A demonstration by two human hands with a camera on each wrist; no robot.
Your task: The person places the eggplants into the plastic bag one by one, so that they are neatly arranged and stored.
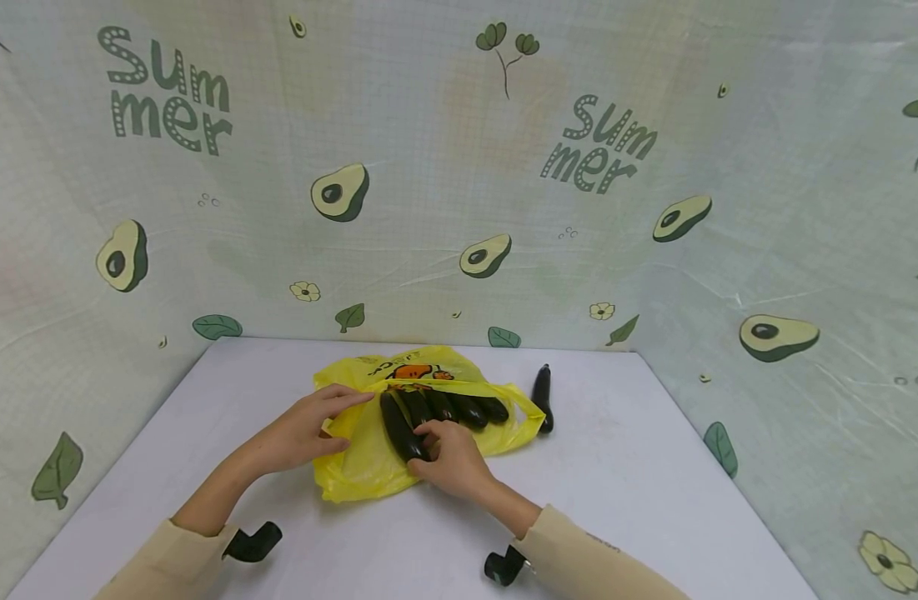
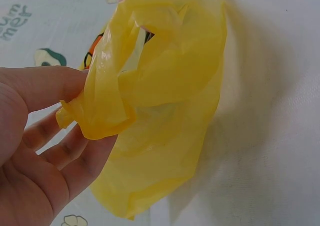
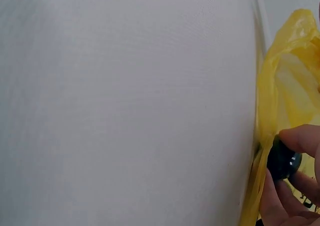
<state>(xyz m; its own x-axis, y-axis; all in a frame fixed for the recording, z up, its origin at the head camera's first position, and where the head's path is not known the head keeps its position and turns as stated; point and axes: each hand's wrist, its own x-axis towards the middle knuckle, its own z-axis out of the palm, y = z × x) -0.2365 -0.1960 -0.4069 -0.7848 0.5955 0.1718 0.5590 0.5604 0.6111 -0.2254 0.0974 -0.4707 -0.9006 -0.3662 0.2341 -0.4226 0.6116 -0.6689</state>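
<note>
A yellow plastic bag (image 1: 364, 467) lies on its side on the table, its mouth gaping toward me. Inside, several dark glossy eggplants (image 1: 469, 410) lie side by side. My right hand (image 1: 454, 458) grips the near end of the leftmost eggplant (image 1: 400, 429). In the right wrist view, thumb and fingers pinch that eggplant's dark round end (image 3: 284, 161) beside the bag's edge. At the bag's left side, my left hand (image 1: 304, 429) touches the plastic with thumb and fingers spread apart. The left wrist view shows a crumpled bag handle (image 2: 107, 105) against those fingers.
Another eggplant (image 1: 543, 398) lies on the white table (image 1: 624, 500), just right of the bag. A patterned cloth (image 1: 413, 125) with avocados and leaves hangs behind and along both sides. Black wrist mounts (image 1: 254, 542) show at both sleeves.
</note>
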